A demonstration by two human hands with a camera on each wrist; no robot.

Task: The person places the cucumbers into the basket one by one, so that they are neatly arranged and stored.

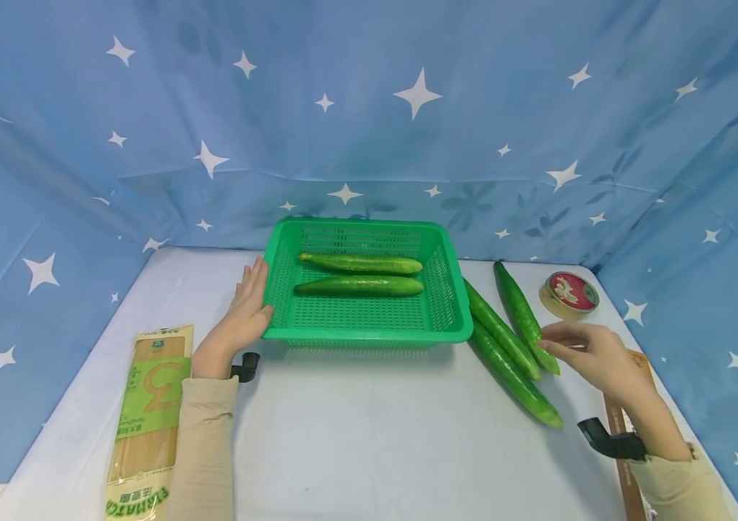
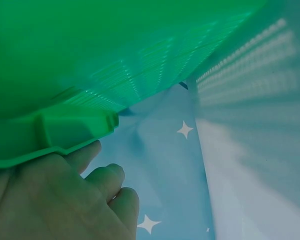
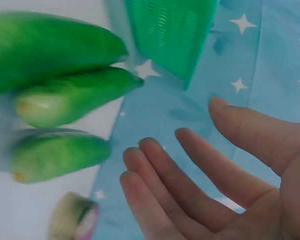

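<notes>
A green plastic basket (image 1: 369,336) stands at the back middle of the table with two cucumbers (image 1: 359,286) lying crosswise in it. My left hand (image 1: 242,318) rests against the basket's left rim, fingers extended; the left wrist view shows that hand (image 2: 65,200) at the rim's edge. To the right of the basket lie three more cucumbers (image 1: 525,318), side by side and slanting. My right hand (image 1: 593,354) is over the near end of the rightmost one. In the right wrist view its fingers (image 3: 190,190) are spread and loosely bent, holding nothing, apart from the cucumbers (image 3: 60,155).
A round tin (image 1: 567,295) with a red lid stands at the back right. On the left lies a pack of spaghetti (image 1: 150,420), partly behind my left sleeve. Another brown-edged package (image 1: 623,449) lies beneath my right forearm. Blue star-patterned cloth (image 1: 369,108) surrounds the white table (image 1: 369,434).
</notes>
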